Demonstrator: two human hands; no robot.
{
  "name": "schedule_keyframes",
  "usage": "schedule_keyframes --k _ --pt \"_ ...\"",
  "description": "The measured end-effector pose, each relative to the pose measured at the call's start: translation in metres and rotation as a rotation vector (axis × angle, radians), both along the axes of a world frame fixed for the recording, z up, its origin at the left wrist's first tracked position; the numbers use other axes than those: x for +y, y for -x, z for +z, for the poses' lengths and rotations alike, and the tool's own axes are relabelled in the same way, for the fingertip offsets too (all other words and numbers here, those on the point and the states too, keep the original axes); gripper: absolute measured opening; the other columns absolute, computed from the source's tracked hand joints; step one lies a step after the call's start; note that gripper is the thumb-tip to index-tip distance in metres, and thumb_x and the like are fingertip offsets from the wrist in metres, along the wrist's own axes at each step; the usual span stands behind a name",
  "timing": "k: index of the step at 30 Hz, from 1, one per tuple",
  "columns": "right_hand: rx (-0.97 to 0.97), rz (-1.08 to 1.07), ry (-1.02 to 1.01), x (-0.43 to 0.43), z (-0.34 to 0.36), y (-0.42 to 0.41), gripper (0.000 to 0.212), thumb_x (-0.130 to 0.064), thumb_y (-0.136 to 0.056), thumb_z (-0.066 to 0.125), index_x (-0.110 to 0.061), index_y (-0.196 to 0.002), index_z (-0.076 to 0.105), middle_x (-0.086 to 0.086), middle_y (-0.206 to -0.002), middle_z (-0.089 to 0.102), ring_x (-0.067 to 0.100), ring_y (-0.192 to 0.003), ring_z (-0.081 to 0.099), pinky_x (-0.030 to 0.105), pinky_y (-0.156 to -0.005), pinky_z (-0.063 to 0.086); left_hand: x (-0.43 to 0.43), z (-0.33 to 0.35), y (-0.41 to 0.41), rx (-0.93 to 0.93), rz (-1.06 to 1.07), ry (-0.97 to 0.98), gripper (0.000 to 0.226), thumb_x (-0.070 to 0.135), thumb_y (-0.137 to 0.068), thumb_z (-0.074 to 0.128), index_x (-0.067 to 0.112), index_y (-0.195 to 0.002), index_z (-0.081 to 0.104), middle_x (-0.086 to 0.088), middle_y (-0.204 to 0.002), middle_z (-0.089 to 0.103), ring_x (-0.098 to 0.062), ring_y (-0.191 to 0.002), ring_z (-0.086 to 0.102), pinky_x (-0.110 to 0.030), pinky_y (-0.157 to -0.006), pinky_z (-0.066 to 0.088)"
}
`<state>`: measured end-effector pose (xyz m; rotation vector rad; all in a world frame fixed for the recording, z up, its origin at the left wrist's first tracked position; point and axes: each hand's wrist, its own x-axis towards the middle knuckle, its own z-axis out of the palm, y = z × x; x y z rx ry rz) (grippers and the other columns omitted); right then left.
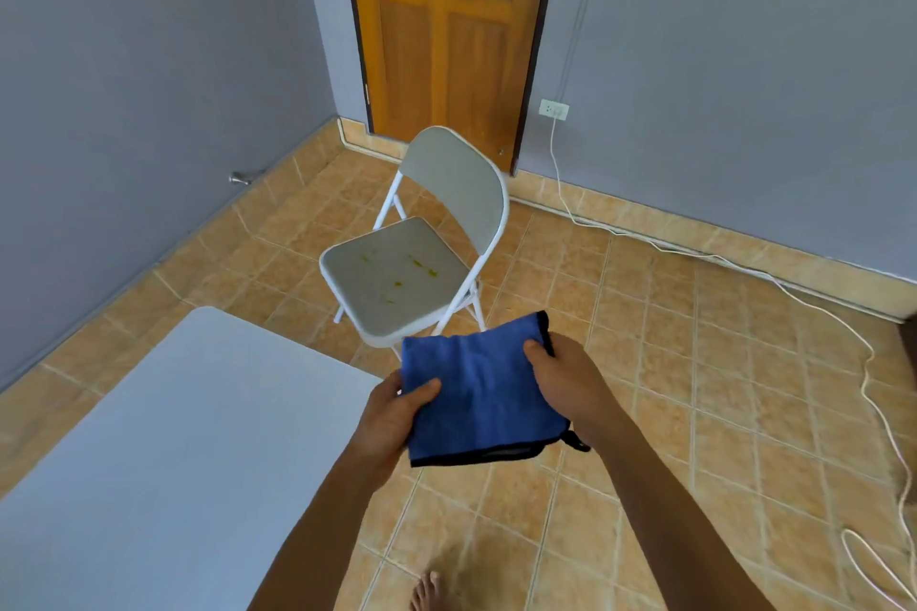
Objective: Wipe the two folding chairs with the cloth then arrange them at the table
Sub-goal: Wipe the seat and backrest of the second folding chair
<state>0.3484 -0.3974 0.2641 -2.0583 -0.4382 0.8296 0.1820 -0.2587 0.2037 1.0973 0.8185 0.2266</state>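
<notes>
One white folding chair (pixel 422 238) stands unfolded on the tiled floor ahead, its grey seat marked with yellow smears. A folded blue cloth (pixel 479 392) with a dark edge hangs in the air just in front of the chair's seat. My left hand (pixel 392 417) grips the cloth's left edge with the thumb on top. My right hand (pixel 565 382) grips its right edge near the far corner. A white table (pixel 163 437) fills the lower left. Only this one chair is in view.
A wooden door (pixel 446 30) stands behind the chair, between grey walls. A white cable (pixel 744 263) runs from a wall socket (pixel 554 108) along the floor to the right edge. My bare foot (pixel 425 590) shows at the bottom.
</notes>
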Motion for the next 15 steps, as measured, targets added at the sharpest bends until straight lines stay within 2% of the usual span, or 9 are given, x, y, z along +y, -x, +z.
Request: schedule_keyframes --k 3,5,7,9,11,13,15 --pt "-0.006 0.042 -0.016 0.027 -0.012 -0.021 0.028 -0.036 -0.105 0.040 -0.024 -0.120 0.060 0.001 -0.107 0.068 0.017 -0.090 0.065 0.035 -0.074 0.053 -0.001 0.004 -0.048 0.148 0.003 -0.368 0.026 0.024 -0.094 0.063 0.022 -0.119 0.059 0.001 -0.108 0.072 -0.018 -0.097 0.070 -0.042 -0.086 0.058" --pt "0.054 0.094 -0.047 0.047 -0.013 -0.035 0.036 -0.048 -0.104 0.038 -0.028 -0.121 0.062 -0.001 -0.109 0.070 0.016 -0.095 0.067 0.040 -0.084 0.057 -0.003 0.006 -0.076 0.192 -0.047 -0.491 0.016 0.030 -0.097 0.056 0.023 -0.111 0.058 -0.003 -0.095 0.072 -0.016 -0.083 0.069 -0.037 -0.077 0.058" --pt "0.158 0.129 -0.062 0.067 -0.014 -0.052 0.045 -0.062 -0.100 0.033 -0.033 -0.110 0.066 -0.001 -0.106 0.072 0.018 -0.097 0.070 0.045 -0.090 0.057 -0.006 0.014 -0.103 0.149 -0.053 -0.417 0.017 0.035 -0.100 0.051 0.023 -0.106 0.061 -0.002 -0.090 0.073 -0.012 -0.080 0.070 -0.025 -0.069 0.054" --pt "0.312 0.131 -0.067 0.082 -0.013 -0.072 0.051 -0.069 -0.098 0.028 -0.036 -0.106 0.066 0.000 -0.107 0.073 0.018 -0.100 0.070 0.047 -0.094 0.057 -0.006 0.019 -0.127 0.087 -0.005 -0.295 0.023 0.041 -0.100 0.050 0.025 -0.106 0.065 0.007 -0.093 0.075 -0.008 -0.087 0.071 -0.021 -0.075 0.054" --pt "0.476 0.131 -0.126 0.096 -0.012 -0.097 0.062 -0.072 -0.097 0.024 -0.033 -0.123 0.065 0.001 -0.117 0.072 0.020 -0.108 0.068 0.047 -0.099 0.055 0.003 0.024 -0.152 0.064 0.027 -0.283 0.026 0.046 -0.097 0.053 0.025 -0.107 0.065 0.003 -0.095 0.076 -0.014 -0.088 0.073 -0.031 -0.081 0.059" --pt "0.601 0.153 -0.175 0.108 -0.009 -0.123 0.065 -0.070 -0.098 0.022 -0.034 -0.135 0.061 0.001 -0.128 0.069 0.022 -0.119 0.063 0.048 -0.105 0.050 0.013 0.026 -0.175 0.058 0.084 -0.302 0.030 0.049 -0.093 0.058 0.022 -0.105 0.062 -0.007 -0.093 0.075 -0.025 -0.083 0.073 -0.043 -0.081 0.060" --pt "0.640 0.194 -0.194 0.120 -0.007 -0.144 0.062 -0.067 -0.100 0.022 -0.035 -0.132 0.064 -0.002 -0.128 0.068 0.020 -0.123 0.061 0.045 -0.108 0.048 0.026 0.024 -0.194 0.126 0.183 -0.356 0.026 0.045 -0.094 0.060 0.019 -0.100 0.060 -0.011 -0.090 0.072 -0.029 -0.079 0.071 -0.040 -0.074 0.061"
